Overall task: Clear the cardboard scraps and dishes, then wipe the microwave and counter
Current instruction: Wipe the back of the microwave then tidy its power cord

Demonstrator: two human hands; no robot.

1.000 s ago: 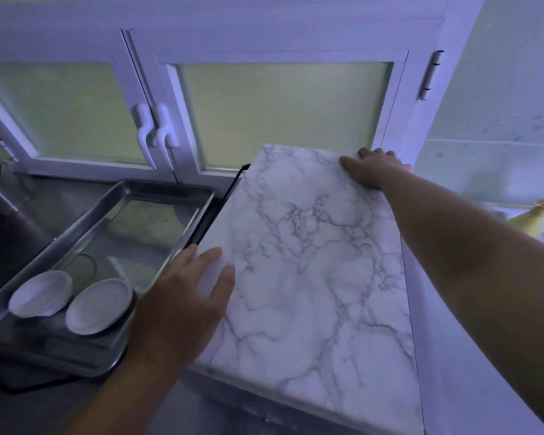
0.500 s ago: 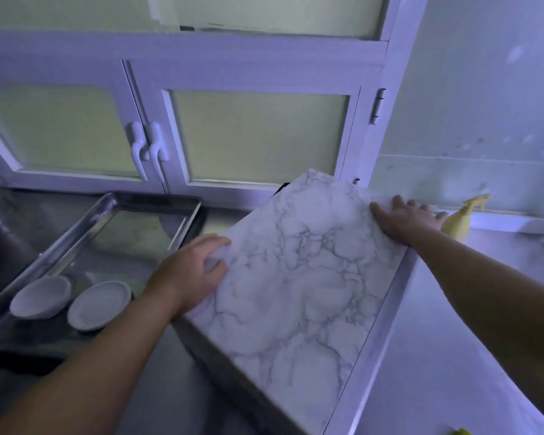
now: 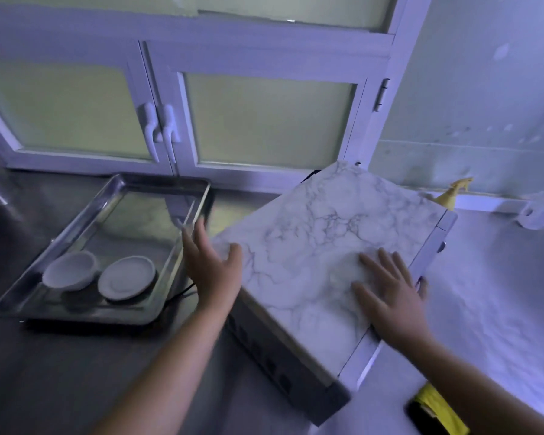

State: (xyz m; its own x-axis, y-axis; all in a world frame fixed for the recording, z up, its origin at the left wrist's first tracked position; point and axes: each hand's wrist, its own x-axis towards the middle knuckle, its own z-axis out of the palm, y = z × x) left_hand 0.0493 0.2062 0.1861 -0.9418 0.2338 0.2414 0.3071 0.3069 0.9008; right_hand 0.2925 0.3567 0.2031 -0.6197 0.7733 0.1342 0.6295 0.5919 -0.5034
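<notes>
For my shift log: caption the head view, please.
Right hand flat on the marble-topped microwave, left hand at its corner; tray holds two dishes.

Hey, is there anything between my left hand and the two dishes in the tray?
Only the tray, whose raised right rim runs just beside your left hand. Past the rim, the bowl and the plate lie uncovered, side by side, with nothing visible over them.

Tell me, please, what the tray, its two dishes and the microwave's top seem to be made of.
Tray: polished metal, likely stainless steel, with mirror-like reflections. Bowl and plate: glossy white, probably ceramic, possibly melamine. Microwave top: marble-veined pattern, probably printed film, not stone.
</notes>
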